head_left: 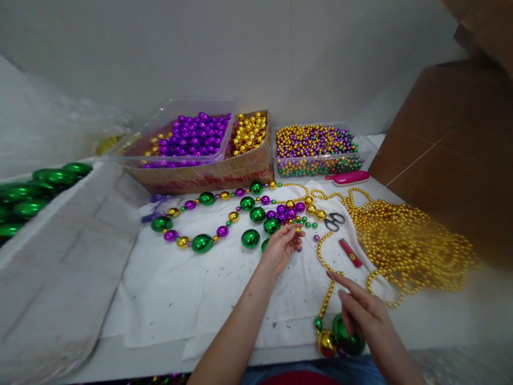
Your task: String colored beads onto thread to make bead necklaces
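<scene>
My left hand [281,245] pinches a small gold bead [297,230] between thumb and fingertips over the white cloth. My right hand [364,309] is closed on a thin, pale needle-like strand [318,258], which runs up toward the left fingertips; whether it is a needle or a cord I cannot tell. A chain of small gold beads [327,300] hangs beside the right hand, ending in a large gold ball [326,342] and a large green ball [345,334]. Loose purple balls [286,214] and green balls [250,238] lie around the left hand.
A finished-looking garland [202,243] lies left on the white cloth [160,299]. Scissors [334,221], a red lighter-like object [350,253] and piled gold bead chains [409,240] are right. Behind stand a cardboard box [200,179] and a clear bead bin [318,155].
</scene>
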Available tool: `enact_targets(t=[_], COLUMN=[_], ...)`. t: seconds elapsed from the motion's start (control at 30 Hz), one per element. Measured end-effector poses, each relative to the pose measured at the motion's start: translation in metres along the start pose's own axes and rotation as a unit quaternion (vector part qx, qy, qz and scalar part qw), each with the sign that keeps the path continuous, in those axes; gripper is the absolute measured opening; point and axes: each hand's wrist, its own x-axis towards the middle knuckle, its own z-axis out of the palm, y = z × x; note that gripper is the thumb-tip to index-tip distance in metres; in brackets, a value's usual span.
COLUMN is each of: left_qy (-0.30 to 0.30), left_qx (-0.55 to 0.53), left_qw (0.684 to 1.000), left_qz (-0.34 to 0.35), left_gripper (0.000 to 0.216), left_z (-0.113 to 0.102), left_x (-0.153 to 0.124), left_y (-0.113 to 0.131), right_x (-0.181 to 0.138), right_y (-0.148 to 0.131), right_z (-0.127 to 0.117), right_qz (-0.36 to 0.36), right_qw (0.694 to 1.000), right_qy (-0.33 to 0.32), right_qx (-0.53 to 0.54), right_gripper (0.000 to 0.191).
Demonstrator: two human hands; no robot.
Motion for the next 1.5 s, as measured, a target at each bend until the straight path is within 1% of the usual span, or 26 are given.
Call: enact_targets(t=[0.03,0.07,0.17,0.43,0.53,0.63,0.7,0.83,1.0,1.13,1.5], left_qy=[-0.006,-0.01,-0.007,0.035,0.038,0.029,0.023,0.024,0.049,0.061,0.055], left_qx=[-0.063,-0.102,-0.128,-0.196,-0.206,-0.208,-0.211,-0.227,-0.252,-0.245,-0.24], left_qw=[0.998,0.994,0.991,0.979,0.977,0.977,0.976,0.972,0.964,0.964,0.966], left_qz=[-0.019,-0.03,-0.033,-0.046,-0.043,-0.04,-0.041,-0.047,-0.068,-0.079,-0.083], left_gripper=[0.029,0.027,0.022,0.011,0.013,0.023,0.026,0.018,0.01,0.013,0.015], left_z=[0.0,0.001,0.002,0.003,0.003,0.004,0.004,0.006,0.007,0.008,0.006], left_x=[-0.002,-0.003,-0.004,-0.008,-0.009,-0.01,-0.011,-0.012,-0.013,-0.013,-0.013], left_y=[0.0,0.0,-0.001,0.002,0.003,0.003,0.003,0.003,0.002,0.002,-0.002], right_x=[-0.001,-0.003,-0.008,-0.018,-0.018,-0.017,-0.016,-0.015,-0.016,-0.016,-0.017], right_y=[-0.001,-0.001,-0.004,-0.004,-0.002,0.0,0.001,0.004,0.003,0.003,0.005], right_z=[0.001,0.001,0.001,0.004,0.005,0.004,0.001,-0.004,-0.009,-0.01,-0.011], right_qz=[-0.002,-0.003,-0.002,0.003,0.004,0.008,0.014,0.019,0.011,0.013,0.01], right_qw=[1.0,1.0,1.0,0.999,0.998,0.999,0.999,0.999,0.999,0.999,0.999], right_qy=[0.002,0.005,0.014,0.054,0.056,0.049,0.034,0.011,0.002,-0.001,0.006], right_qx=[-0.006,-0.011,-0.013,-0.01,-0.005,-0.001,-0.006,-0.024,-0.039,-0.044,-0.034], right_gripper=[0.061,0.06,0.06,0.065,0.066,0.066,0.069,0.071,0.07,0.068,0.068])
